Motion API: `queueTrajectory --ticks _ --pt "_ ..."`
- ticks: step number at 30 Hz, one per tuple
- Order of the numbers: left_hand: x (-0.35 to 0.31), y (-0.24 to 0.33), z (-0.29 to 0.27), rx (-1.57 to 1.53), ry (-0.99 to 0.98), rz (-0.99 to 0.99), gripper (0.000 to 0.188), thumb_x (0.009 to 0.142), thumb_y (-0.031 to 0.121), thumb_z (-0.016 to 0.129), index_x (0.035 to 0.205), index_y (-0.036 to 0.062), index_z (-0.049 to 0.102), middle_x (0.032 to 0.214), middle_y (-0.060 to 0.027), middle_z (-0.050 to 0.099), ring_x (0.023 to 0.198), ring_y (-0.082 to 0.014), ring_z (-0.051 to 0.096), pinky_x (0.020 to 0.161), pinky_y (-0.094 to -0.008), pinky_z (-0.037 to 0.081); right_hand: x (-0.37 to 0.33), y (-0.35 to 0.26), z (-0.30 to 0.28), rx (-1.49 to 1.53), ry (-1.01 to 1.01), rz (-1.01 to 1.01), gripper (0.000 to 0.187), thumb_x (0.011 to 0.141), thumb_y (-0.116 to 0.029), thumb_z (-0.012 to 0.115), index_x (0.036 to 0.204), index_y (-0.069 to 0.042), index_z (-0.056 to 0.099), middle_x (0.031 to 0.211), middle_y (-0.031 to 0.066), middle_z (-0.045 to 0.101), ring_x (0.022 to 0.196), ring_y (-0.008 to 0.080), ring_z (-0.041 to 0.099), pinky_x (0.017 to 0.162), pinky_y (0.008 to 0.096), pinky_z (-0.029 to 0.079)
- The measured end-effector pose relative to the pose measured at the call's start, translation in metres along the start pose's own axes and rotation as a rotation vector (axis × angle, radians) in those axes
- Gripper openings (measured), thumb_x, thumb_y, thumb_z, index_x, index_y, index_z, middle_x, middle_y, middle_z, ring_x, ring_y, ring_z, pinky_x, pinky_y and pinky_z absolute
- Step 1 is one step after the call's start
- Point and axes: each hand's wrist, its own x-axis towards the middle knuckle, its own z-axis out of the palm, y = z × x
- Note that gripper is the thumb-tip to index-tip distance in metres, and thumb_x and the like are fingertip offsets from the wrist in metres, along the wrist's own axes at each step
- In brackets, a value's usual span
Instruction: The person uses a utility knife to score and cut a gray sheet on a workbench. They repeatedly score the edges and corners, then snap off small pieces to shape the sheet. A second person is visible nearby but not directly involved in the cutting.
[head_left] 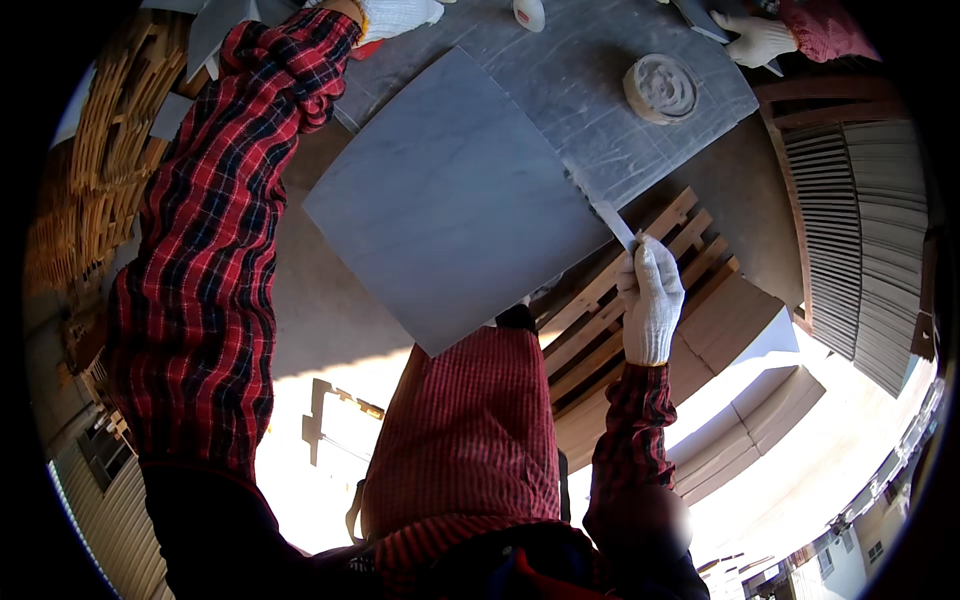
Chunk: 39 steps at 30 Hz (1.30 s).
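Observation:
A large grey stone-look tile (460,200) lies at an angle, its near corner jutting past the grey worktable (640,170) toward my apron. My right hand (655,290), in a white knit glove, is closed round a scraper (614,225) with a flat, pale blade. The blade meets the tile's right corner, where rough grey paste runs along the edge. Beyond the tile's far left side, my gloved left hand (400,14) reaches over the table, fingers stretched out, partly cut off by the picture's top. Something red (366,48) shows beside its wrist.
A round tub of pale paste (661,88) stands on the table, and a white rounded object (529,14) lies farther off. At the far right is another person's gloved hand (757,40). Wooden pallet slats (690,235) and cardboard boxes (730,330) sit low on my right.

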Motion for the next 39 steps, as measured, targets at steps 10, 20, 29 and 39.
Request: queueTrajectory --ticks 10,20,29,39 --pt "-0.149 0.143 0.141 -0.160 0.015 -0.144 0.108 0.069 0.063 0.079 0.150 0.0066 0.035 0.154 -0.0274 0.028 0.142 -0.0510 0.024 0.115 -0.0652 0.024 -0.003 0.062 0.021 0.319 0.062 0.075 0.032 0.103 -0.022 0.061 0.126 -0.001 0.059 0.088 0.0059 0.065 0.071 0.0105 0.057 0.063 0.0232 0.046" --pt "-0.249 0.145 0.190 -1.965 0.367 -1.486 0.079 0.092 0.047 0.070 0.152 0.0078 0.036 0.151 -0.0126 0.042 0.135 -0.0283 0.046 0.110 -0.0429 0.042 0.005 0.063 0.019 0.350 0.093 0.059 0.032 0.101 -0.022 0.063 0.123 0.001 0.059 0.088 0.0074 0.067 0.070 0.0110 0.060 0.062 0.0240 0.049" --pt "-0.227 0.109 0.189 -1.840 0.459 -1.487 0.073 0.092 0.045 0.071 0.146 0.0014 0.046 0.142 -0.0118 0.052 0.127 -0.0244 0.053 0.105 -0.0387 0.046 0.006 0.060 0.020 0.304 -0.017 0.154 0.027 0.101 -0.020 0.064 0.119 0.000 0.059 0.088 0.0082 0.067 0.070 0.0134 0.060 0.061 0.0256 0.049" --pt "-0.213 0.114 0.172 -0.591 0.482 -1.219 0.081 0.088 0.043 0.075 0.150 0.0050 0.040 0.154 -0.0160 0.040 0.142 -0.0353 0.035 0.115 -0.0475 0.033 0.011 0.024 -0.037 -0.002 0.037 0.064 0.020 0.099 -0.019 0.065 0.109 -0.002 0.067 0.081 0.0040 0.067 0.065 0.0101 0.057 0.061 0.0246 0.047"
